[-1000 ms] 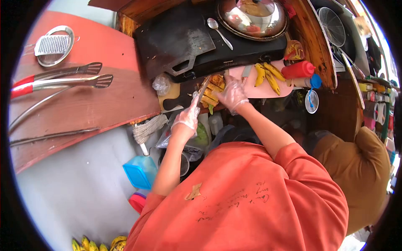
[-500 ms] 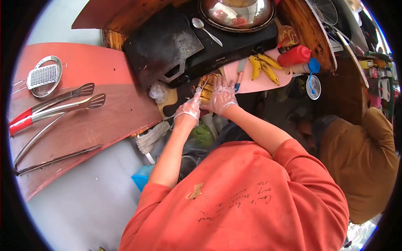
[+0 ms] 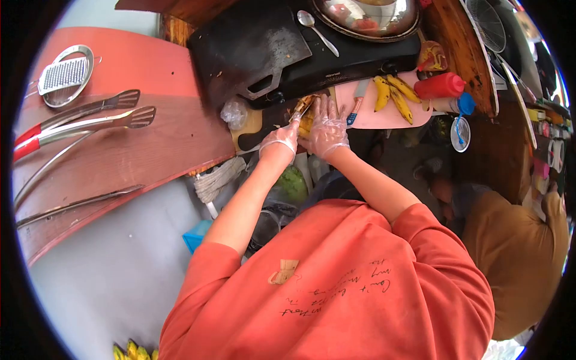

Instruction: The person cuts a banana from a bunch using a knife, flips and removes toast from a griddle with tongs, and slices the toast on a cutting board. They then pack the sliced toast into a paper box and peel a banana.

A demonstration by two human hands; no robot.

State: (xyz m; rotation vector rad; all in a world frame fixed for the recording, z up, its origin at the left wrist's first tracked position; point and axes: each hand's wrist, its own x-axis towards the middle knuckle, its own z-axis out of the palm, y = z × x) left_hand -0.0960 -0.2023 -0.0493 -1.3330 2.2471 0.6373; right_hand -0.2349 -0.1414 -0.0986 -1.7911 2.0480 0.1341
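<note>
My left hand (image 3: 281, 140), in a clear plastic glove, is closed round what looks like a thin metal utensil, its kind unclear. The utensil's tip meets a golden-brown, grilled-looking food (image 3: 306, 124). Flat beside and partly over that food lies my right hand (image 3: 327, 131), also gloved, fingers stretched forward. Beneath is a dark board (image 3: 270, 123), mostly covered by my hands. Right of my right hand, a knife (image 3: 355, 108) with a blue handle rests on a pink cutting board (image 3: 384, 122), near several yellow bananas (image 3: 401, 105).
A black griddle (image 3: 270, 60) stands ahead, carrying a spoon (image 3: 317, 31) and a metal dome lid (image 3: 369, 21). A red squeeze bottle (image 3: 440, 86) lies at right. Tongs (image 3: 84, 132) and a grater (image 3: 65, 75) rest on the left table (image 3: 174, 126). Another person (image 3: 516, 258) bends down at right.
The view has shifted, so the counter sits further right and higher. My left hand has tilted the utensil at the food's far end, while my right hand stays flat beside it.
</note>
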